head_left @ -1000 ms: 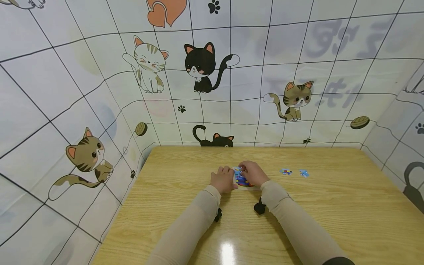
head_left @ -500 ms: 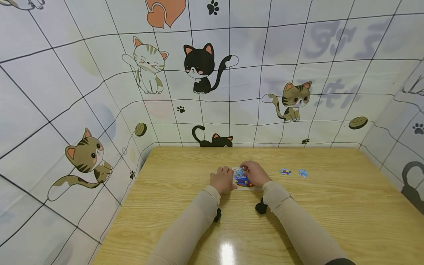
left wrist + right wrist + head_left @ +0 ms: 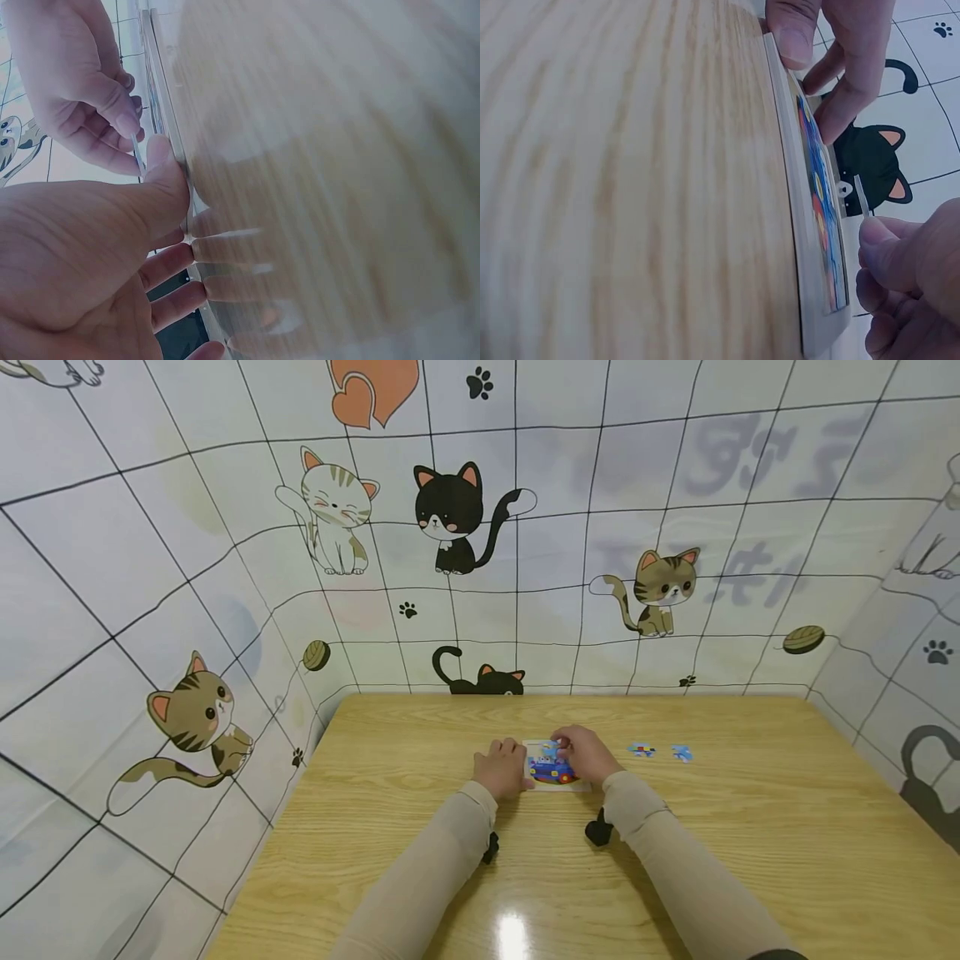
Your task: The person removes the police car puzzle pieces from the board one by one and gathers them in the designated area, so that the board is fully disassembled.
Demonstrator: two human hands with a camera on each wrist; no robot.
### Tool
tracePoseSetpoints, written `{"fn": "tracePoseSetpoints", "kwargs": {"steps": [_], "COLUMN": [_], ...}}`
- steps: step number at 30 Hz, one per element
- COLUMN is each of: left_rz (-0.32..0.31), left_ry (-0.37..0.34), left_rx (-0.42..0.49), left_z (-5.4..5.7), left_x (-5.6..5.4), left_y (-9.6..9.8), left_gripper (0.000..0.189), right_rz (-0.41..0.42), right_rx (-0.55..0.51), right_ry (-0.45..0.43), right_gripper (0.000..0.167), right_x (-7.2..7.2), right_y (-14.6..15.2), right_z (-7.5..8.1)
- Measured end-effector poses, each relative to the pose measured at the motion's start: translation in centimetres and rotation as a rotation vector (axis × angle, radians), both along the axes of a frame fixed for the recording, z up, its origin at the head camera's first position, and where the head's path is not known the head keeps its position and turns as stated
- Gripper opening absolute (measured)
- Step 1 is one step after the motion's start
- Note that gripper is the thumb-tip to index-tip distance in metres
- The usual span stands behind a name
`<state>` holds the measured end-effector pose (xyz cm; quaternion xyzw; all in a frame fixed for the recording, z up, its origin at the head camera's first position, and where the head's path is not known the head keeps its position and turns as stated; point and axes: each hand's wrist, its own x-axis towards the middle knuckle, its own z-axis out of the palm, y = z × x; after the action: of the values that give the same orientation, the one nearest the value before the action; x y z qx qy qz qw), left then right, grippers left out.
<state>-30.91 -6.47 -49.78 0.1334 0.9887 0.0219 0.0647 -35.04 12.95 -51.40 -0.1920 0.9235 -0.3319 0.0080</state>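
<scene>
"What's in the hands over there?"

"The right hand [image 3: 588, 756] pinches a thin puzzle piece [image 3: 862, 197] between thumb and fingers, on edge, just above the puzzle board [image 3: 557, 788] and apart from it. The left hand [image 3: 500, 768] grasps nothing; its thumb presses the board's near left corner, its fingers spread and relaxed along the left edge, some tips down on the surface [image 3: 390, 777]."

"And where does the board lie?"

"Flat, closer to the surface's far edge than its near one, about midway between the left and right edges. It has a pale border round a blue vehicle with red and yellow on it."

"Any more pieces?"

"Two, lying apart from each other to the right of the board, towards the far right corner: a blue one with red and yellow [image 3: 642, 749], and a mostly blue one [image 3: 682, 752] nearer the right edge."

"And behind?"

"A cloth [image 3: 555, 635] printed with cats and grid lines, beyond the far edge."
</scene>
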Motion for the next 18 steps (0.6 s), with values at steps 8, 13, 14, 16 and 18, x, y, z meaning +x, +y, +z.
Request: {"fn": "tracePoseSetpoints", "kwargs": {"steps": [8, 13, 14, 16, 18], "left_rz": [-0.006, -0.007, -0.007, -0.009, -0.013], "left_ry": [0.002, 0.008, 0.009, 0.012, 0.014], "left_rx": [0.003, 0.005, 0.006, 0.008, 0.01], "left_z": [0.2, 0.2, 0.1, -0.1, -0.4], "left_x": [0.2, 0.3, 0.2, 0.1, -0.1], "left_y": [0.0, 0.0, -0.1, -0.1, -0.1], "left_gripper": [0.062, 0.059, 0.059, 0.059, 0.06], "right_rz": [0.021, 0.017, 0.015, 0.007, -0.003], "right_rx": [-0.021, -0.029, -0.029, -0.028, -0.027], "right_ry": [0.028, 0.032, 0.03, 0.023, 0.02], "right_gripper": [0.027, 0.027, 0.027, 0.027, 0.026], "right_x": [0.1, 0.1, 0.1, 0.1, 0.1], "right_y": [1.4, 2.1, 2.3, 2.6, 2.9], "right_z": [0.1, 0.0, -0.1, -0.2, -0.2]}}
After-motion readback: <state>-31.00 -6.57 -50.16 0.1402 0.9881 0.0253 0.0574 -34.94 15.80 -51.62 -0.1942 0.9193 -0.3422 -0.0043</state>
